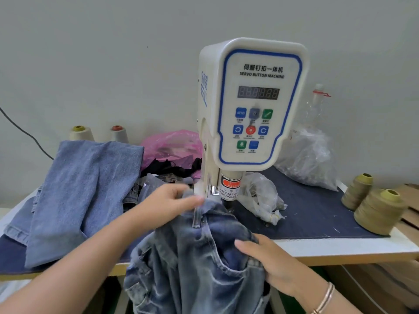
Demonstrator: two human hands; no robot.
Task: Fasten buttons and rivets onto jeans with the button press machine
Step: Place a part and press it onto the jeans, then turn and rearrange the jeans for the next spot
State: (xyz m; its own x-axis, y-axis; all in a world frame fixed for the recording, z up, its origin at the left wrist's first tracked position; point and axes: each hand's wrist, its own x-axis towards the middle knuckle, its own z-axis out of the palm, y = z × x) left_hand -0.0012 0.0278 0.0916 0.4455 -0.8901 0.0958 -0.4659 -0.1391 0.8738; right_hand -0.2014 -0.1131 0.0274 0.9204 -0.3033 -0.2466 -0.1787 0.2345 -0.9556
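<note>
A white servo button machine (254, 103) stands at the table's middle, its press head (230, 188) low over the work. A pair of washed blue jeans (195, 264) hangs over the table's front edge, its waistband pushed up under the press head. My left hand (170, 200) pinches the waistband just left of the press head; it is blurred. My right hand (265, 259) grips the jeans at the pocket, to the lower right of the press. No button or rivet can be made out.
A lighter blue pile of jeans (74, 191) lies at the left. A pink bag (172, 146) and thread cones (80, 133) sit behind it. Clear plastic bags (306, 155) of small parts and olive thread cones (378, 211) stand right of the machine. Navy cloth (313, 211) covers the table.
</note>
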